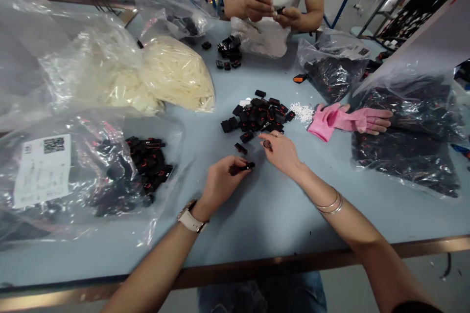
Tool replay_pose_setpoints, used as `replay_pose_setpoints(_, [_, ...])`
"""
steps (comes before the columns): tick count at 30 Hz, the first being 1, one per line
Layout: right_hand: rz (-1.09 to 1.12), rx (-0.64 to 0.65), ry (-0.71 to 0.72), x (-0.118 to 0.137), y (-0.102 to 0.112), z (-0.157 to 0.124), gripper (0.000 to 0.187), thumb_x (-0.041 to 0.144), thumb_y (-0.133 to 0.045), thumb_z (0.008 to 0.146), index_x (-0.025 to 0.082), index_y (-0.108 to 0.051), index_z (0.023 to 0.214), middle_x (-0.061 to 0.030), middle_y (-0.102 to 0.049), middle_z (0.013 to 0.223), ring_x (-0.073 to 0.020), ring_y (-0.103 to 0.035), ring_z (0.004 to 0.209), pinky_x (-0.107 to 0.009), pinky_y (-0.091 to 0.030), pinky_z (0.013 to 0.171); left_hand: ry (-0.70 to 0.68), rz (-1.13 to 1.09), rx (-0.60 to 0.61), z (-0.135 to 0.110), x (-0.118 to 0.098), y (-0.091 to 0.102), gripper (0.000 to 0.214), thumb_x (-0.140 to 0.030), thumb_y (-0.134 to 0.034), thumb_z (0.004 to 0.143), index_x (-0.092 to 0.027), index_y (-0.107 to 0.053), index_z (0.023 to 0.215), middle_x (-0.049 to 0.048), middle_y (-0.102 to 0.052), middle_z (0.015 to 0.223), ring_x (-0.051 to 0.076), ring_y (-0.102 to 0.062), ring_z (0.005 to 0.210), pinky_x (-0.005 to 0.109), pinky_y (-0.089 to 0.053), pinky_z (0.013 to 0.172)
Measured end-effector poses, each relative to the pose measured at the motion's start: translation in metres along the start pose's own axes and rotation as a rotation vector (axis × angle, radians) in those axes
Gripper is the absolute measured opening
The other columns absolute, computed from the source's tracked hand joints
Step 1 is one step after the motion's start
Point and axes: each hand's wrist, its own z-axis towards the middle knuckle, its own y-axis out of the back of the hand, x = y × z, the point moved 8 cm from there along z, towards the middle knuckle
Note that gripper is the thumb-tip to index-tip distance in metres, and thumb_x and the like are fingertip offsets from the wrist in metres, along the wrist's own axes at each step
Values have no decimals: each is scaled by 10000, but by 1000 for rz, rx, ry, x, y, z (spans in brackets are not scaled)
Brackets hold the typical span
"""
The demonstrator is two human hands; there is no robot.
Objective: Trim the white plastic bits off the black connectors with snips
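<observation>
My left hand (220, 182) rests on the pale blue table (264, 205) with its fingers closed round a small black plastic part (245, 167). My right hand (281, 150) lies just to the right, fingers curled, pinching a small dark piece (268, 145) at its fingertips. Directly beyond both hands sits a loose pile of black parts with red marks (259, 115). One stray black part (240, 148) lies between the pile and my left hand.
A clear bag of black parts (135, 171) lies at the left, a bag of cream sticks (172, 76) behind it. Pink gloves (347, 120), tiny white pieces (301, 111) and dark bags (407, 137) sit right. A person opposite (275, 7) handles a small part.
</observation>
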Motion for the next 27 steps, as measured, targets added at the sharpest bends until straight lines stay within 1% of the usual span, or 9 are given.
replay_pose_setpoints(3, [-278,-9,4,-1,-3,3,438,144,-431,918,223,-563,1328,-141,-560,1134,-214,-586,870,-312,-437,689,-12,-6,-9,0,0,0,150,-330,-695,727,-199,-623,738,58,-729,858,204,-692,763,362,-598,724])
replay_pose_setpoints(5, [-359,12,14,1,-7,4,456,146,-423,922,221,-533,1358,-157,-539,1136,-248,-574,935,-323,-451,699,-18,-10,-9,0,-1,-1,138,-314,-697,728,-198,-624,743,60,-728,866,203,-694,777,362,-602,734])
replay_pose_setpoints(7, [-379,6,12,1,-9,6,446,162,-409,936,231,-530,1359,-161,-528,1133,-262,-557,970,-328,-458,708,-19,-7,-8,-1,-2,-1,126,-300,-700,726,-199,-627,747,59,-730,863,203,-696,780,364,-605,738])
replay_pose_setpoints(10, [-354,-41,-17,-3,-7,9,376,221,-398,962,251,-605,1274,-152,-528,1114,-256,-541,973,-322,-456,705,-23,11,-8,-1,-3,0,118,-294,-701,728,-205,-627,749,57,-734,870,206,-697,785,369,-607,739])
replay_pose_setpoints(13, [-321,-121,-24,-7,-3,11,305,268,-441,959,267,-685,1143,-131,-536,1083,-246,-526,973,-305,-442,677,-31,12,-7,0,-4,-1,113,-295,-697,734,-208,-627,750,54,-732,868,204,-696,783,366,-607,741])
replay_pose_setpoints(17, [-303,-177,-1,-9,-2,13,253,261,-492,934,277,-729,1022,-112,-546,1059,-239,-511,966,-290,-410,622,-31,8,-21,0,-3,-1,117,-300,-695,735,-205,-629,756,57,-732,874,202,-695,778,367,-606,744])
replay_pose_setpoints(23, [-286,-180,76,0,-6,9,261,191,-470,913,189,-723,979,-138,-579,1053,-254,-506,994,-312,-420,690,0,-9,-21,0,2,0,147,-327,-707,721,-204,-638,762,48,-735,858,202,-698,774,365,-603,751])
replay_pose_setpoints(25, [-214,-204,117,4,-7,5,237,213,-494,903,177,-724,946,-130,-586,1028,-242,-520,978,-305,-416,705,17,-11,-20,1,3,1,166,-343,-709,717,-199,-641,766,51,-737,862,203,-696,768,361,-598,746])
replay_pose_setpoints(27, [-90,-215,159,8,-7,1,206,238,-530,890,176,-726,906,-103,-589,985,-202,-541,901,-285,-411,708,27,-23,-19,1,3,2,182,-361,-708,718,-199,-642,772,50,-736,862,202,-695,767,355,-595,743])
